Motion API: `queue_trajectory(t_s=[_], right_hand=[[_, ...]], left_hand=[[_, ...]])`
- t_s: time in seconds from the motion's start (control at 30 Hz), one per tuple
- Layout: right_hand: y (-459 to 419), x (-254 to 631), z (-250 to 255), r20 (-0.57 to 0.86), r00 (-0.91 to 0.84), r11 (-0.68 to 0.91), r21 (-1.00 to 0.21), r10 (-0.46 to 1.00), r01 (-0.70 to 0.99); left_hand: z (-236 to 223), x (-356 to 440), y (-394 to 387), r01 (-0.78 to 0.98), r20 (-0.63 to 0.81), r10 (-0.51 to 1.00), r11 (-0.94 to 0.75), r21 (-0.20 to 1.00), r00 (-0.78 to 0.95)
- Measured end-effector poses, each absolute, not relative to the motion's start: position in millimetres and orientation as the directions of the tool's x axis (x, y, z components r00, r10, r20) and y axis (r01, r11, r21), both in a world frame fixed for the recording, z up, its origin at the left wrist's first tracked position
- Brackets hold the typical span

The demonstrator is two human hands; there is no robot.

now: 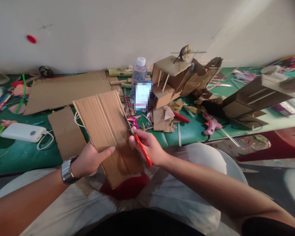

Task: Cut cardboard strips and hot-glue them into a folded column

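Above the lap (177,201), the left hand (88,159) pinches a cardboard sheet (105,127) — one broad piece, any cut hard to make out — while the right hand (152,147) grips red-handled scissors (143,150) at its edge, an assembled cardboard model (182,80) standing beyond.

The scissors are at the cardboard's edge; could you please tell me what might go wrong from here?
The cardboard, gripped at its left edge by the left hand, might twist, letting the scissors in the right hand stray or slip. The glue gun lies near the front edge of the green surface, so a bump could knock it off.
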State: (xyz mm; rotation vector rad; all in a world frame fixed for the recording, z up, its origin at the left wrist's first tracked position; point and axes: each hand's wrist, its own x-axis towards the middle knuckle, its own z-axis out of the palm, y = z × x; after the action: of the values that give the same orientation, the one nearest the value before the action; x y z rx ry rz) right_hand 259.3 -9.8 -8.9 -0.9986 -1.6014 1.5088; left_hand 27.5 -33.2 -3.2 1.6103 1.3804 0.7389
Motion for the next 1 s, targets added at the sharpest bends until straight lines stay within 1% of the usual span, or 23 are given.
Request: queue_trajectory(t_s=[0.1,0.2,0.5,0.57,0.7,0.83,1.0], right_hand=[[-10,259,-8,-0.013,-0.437,-0.008,-1.000,0.899,0.014],[-11,259,-6,0.005,-0.445,0.013,-1.000,0.896,0.015],[-8,264,-2,0.017,-0.443,0.113,-0.975,0.896,0.191],[-8,264,-2,0.019,-0.436,0.121,-0.971,0.900,0.207],[-10,264,1,0.019,-0.433,0.095,-0.984,0.901,0.154],[-12,264,4,0.000,-0.435,0.050,-0.993,0.901,0.103],[-9,264,7,0.045,-0.462,0.075,-0.996,0.886,0.047]], left_hand=[[-5,28,-33,0.439,-0.098,0.974,-0.003,0.898,0.207],[-7,29,-34,0.430,-0.104,0.974,0.007,0.903,0.203],[-10,30,-35,0.410,-0.116,0.973,0.024,0.912,0.202],[-10,30,-35,0.400,-0.120,0.971,0.027,0.916,0.208],[-13,28,-37,0.396,-0.114,0.966,0.013,0.918,0.232],[-18,26,-37,0.432,-0.096,0.961,-0.027,0.901,0.260],[-21,29,-38,0.497,-0.070,0.958,-0.082,0.864,0.278]])
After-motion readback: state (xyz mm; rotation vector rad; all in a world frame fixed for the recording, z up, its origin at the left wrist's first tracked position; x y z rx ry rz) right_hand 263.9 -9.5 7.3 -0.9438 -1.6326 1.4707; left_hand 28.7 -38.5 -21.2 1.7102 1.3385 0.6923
